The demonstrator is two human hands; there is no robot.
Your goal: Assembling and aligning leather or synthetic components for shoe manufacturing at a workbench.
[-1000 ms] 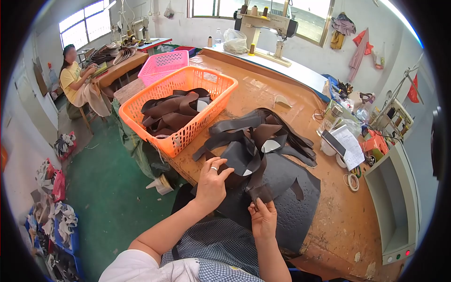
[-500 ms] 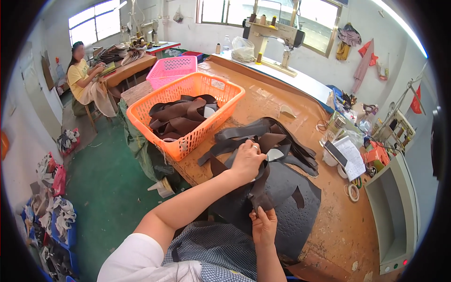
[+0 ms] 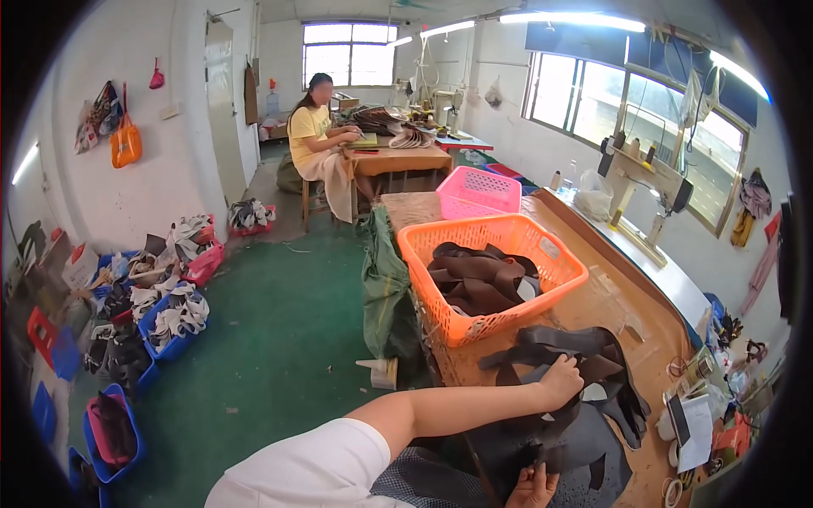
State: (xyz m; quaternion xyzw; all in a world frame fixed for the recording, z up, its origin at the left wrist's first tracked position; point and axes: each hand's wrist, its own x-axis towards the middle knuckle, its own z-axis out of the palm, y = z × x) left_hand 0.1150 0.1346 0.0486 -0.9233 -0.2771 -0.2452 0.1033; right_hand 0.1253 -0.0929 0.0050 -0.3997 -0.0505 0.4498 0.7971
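Note:
My left hand (image 3: 561, 383) is closed over a pile of dark leather-like strips (image 3: 569, 340) on the table; its fingertips are turned away, so what they grip is hidden. Close to its knuckles lie a dark brown strip (image 3: 600, 369) and a small pale piece (image 3: 594, 392). Nearer to me, my right hand (image 3: 533, 488) pinches the lower end of a dark brown leather-like strip (image 3: 556, 436) between thumb and fingers. Beneath both hands spreads a large black sheet (image 3: 605, 466) with small holes.
An orange basket (image 3: 457, 332) of dark brown pieces stands beyond the pile, a pink basket (image 3: 461, 206) behind it. A sewing machine (image 3: 648, 182) stands at right. Another person (image 3: 309, 135) sits at a far table. Blue bins (image 3: 174, 343) of scraps line the left floor.
The view has swung left, so hands and table now appear farther right and lower. Both hands remain over the pile; the left fingers look more curled.

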